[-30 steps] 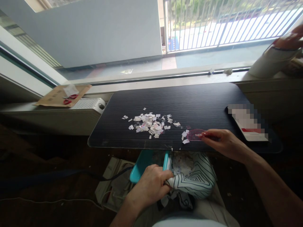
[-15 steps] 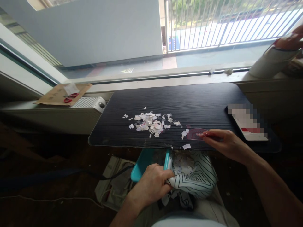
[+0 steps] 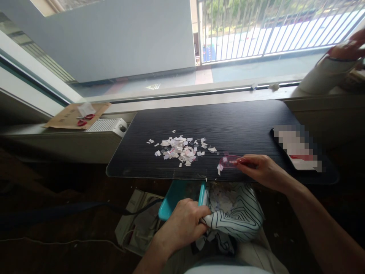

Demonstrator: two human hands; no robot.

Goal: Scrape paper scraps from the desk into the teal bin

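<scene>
My right hand [image 3: 261,167] pinches a flat, see-through pink plastic piece [image 3: 228,161] with a rounded edge, low over the table; its exact kind is unclear. Small paper scraps [image 3: 219,168] lie at its left end. Farther left spreads a loose pile of cut paper bits [image 3: 178,147]. Below the table's front edge, my left hand [image 3: 188,219] is closed around the rim of a teal plastic bin [image 3: 168,203] and the edge of a white fabric bag [image 3: 242,219] with black lines. Paper scraps [image 3: 222,199] fill part of the bag's mouth.
The dark table [image 3: 228,121] stands against a window. A phone-like object [image 3: 305,163], partly blurred out, lies at its right. Red-handled scissors [image 3: 85,120] and a brown envelope [image 3: 65,116] rest on the left sill. A white vase-like object [image 3: 319,78] stands at the right.
My right hand has slid the pink piece a little to the left, to the nearby scraps. A larger scrap by the table's front edge is gone from its spot. My left hand stays put.
</scene>
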